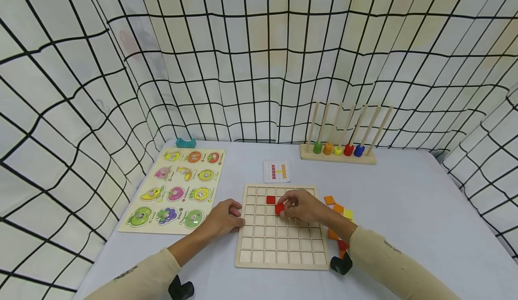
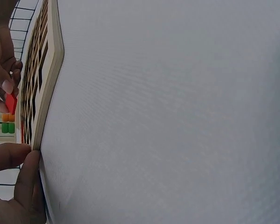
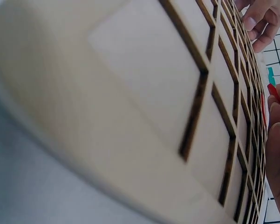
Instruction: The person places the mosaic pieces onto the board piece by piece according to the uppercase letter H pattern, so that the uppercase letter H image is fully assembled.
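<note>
Beige sleeves, the left [image 1: 137,275] and the right [image 1: 396,264], reach in from the bottom of the head view, with a black wrist mount [image 1: 341,264] at the right cuff and another black mount [image 1: 180,288] at the left. Between thumb and fingertips the right hand [image 1: 299,206] pinches 1 red tile [image 1: 279,209], held tilted over the far half of the wooden grid board [image 1: 283,265]; I cannot tell whether it touches the board. Just beside it, 1 flat red square [image 1: 270,199] sits in a cell, 2nd row from the far edge, 3rd column from the left. At the board's left edge, the left hand [image 1: 224,217] grips the rim narrowly with thumb and finger.

Along the right edge lie loose tiles [image 1: 337,208] in orange, yellow and red, partly hidden by the right forearm. Just beyond the far edge rests a small pattern card [image 1: 277,172]. To the left is a fruit puzzle [image 1: 162,230] with 12 pieces, and a teal object [image 1: 185,143] behind it. Farther back at right stands a rack [image 1: 337,157] of 7 pegs, with green, orange, yellow, red and blue beads on the middle 5. White cloth [image 1: 425,201] covers the table; black netting [image 1: 288,12] hangs around it.
</note>
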Available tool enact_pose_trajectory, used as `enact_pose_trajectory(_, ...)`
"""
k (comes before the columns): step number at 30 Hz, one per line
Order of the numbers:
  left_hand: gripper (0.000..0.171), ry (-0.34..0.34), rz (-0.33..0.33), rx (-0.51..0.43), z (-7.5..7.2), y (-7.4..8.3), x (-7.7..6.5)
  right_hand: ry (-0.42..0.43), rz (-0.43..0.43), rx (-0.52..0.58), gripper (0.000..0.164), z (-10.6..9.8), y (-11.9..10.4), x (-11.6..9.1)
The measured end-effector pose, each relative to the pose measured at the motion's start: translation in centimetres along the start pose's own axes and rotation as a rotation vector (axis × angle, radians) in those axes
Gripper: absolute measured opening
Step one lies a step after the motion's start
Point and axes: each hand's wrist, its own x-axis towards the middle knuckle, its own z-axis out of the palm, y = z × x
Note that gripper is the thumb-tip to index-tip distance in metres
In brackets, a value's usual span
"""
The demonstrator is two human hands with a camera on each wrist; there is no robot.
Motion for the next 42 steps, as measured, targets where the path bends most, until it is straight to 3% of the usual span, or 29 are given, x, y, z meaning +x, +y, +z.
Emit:
enact_pose_trajectory(20, 0.038, 0.0, 0.009, 0.014, 0.0, 0.1, 0.2, 0.089, 0.102, -0.064, 0.023, 1.7, -0.9, 1.3)
enact_pose_trajectory(30, 0.039, -0.001, 0.003, 0.005, 0.0, 0.3, 0.1, 0.109, 0.062, -0.172, 0.022, 2.1, -1.5, 1.4)
enact_pose_trajectory(42, 0.038, 0.0, 0.0, 0.009, 0.1, 0.1, 0.2, 0.127, 0.052, -0.227, 0.02, 2.2, -1.7, 1.6)
